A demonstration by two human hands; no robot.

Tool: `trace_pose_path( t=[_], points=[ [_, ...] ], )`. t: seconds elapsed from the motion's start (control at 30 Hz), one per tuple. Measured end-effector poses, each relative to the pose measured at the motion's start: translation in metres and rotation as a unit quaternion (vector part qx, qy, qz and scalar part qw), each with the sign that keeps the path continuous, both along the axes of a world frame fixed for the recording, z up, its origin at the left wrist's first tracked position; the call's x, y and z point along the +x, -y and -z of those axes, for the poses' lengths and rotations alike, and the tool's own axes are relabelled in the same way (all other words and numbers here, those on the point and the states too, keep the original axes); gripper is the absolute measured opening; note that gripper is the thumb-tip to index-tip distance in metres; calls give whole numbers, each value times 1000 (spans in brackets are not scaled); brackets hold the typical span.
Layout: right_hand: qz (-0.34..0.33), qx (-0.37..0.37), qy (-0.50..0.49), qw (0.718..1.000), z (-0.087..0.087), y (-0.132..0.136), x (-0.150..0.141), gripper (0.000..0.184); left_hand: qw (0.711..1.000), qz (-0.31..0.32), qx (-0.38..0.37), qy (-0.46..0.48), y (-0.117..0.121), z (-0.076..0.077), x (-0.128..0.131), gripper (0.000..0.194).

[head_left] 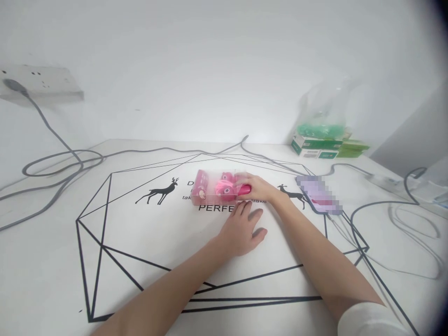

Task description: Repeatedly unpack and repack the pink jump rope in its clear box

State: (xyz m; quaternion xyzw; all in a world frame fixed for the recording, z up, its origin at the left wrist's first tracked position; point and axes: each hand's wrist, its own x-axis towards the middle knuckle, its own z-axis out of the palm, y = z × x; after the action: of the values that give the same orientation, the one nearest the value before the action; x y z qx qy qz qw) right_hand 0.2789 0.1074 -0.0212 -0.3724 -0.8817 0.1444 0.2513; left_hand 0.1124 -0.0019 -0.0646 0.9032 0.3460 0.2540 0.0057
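Observation:
In the middle of the table mat lies a clear plastic box (206, 184) with a pink printed end on its left. Through it shows a pink item (226, 186) with round eyes, like a toy figure; its exact kind is unclear. My right hand (257, 185) is closed around the box's right end, beside a darker pink rounded part, and its fingertips are partly hidden. Just in front of the box, my left hand (241, 228) is held low over the mat, fingers spread and thumb apart, with nothing in it.
A phone (319, 195) with a blurred screen lies to the right, a cable at its lower end. Behind it are green-and-white boxes (317, 145) under a plastic bag (324, 114). Grey cables (59, 133) run from the wall socket (38, 81) and along the back.

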Motion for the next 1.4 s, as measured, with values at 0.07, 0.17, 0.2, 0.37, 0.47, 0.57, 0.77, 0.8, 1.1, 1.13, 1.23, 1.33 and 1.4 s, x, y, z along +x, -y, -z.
trace_pose_path(
  t=[0.07, 0.17, 0.2, 0.37, 0.47, 0.57, 0.77, 0.8, 1.1, 1.13, 1.23, 1.33, 1.4],
  points=[
    [7, 2, 2, 1000, 0, 1, 0, 29, 1000, 3, -4, 1, 0, -1, 0, 49],
    [6, 0, -15, 1000, 0, 2, 2, 24, 1000, 3, -7, 5, 0, -1, 0, 49],
    [4, -1, -23, 1000, 0, 3, 2, 24, 1000, 3, -7, 5, 0, -2, 0, 49],
    [-3, 1, -32, 999, -3, 5, 1, 32, 1000, 5, -4, 4, 0, -1, -1, 49],
    [13, -5, -25, 1000, -4, 6, 0, 43, 1000, 6, -5, 3, 0, -1, 0, 49],
    [17, -19, -17, 1000, -4, 6, 0, 47, 1000, 4, -10, 0, 0, -2, 0, 49],
    [-12, 1, 1, 1000, 0, 3, 3, 28, 1000, 4, -8, -2, 1, -3, 0, 49],
    [-12, 3, 1, 1000, 1, 3, 4, 27, 1000, 4, -8, -2, 0, -3, 0, 49],
    [24, 8, 11, 1000, 5, -3, 15, 38, 1000, 3, -10, -6, 0, -1, -1, 50],
    [26, 7, 13, 1000, 4, -3, 15, 38, 1000, 3, -11, -6, 0, -2, -1, 50],
    [29, 1, 27, 999, -1, -1, 15, 38, 1000, 4, -10, -4, 0, -2, -2, 50],
    [32, -11, 37, 999, -8, 3, 17, 35, 1000, 6, -6, 1, 0, -1, -2, 49],
    [30, -18, 38, 999, -11, 5, 19, 31, 1000, 5, -7, 3, 0, -1, -2, 49]
  ],
)
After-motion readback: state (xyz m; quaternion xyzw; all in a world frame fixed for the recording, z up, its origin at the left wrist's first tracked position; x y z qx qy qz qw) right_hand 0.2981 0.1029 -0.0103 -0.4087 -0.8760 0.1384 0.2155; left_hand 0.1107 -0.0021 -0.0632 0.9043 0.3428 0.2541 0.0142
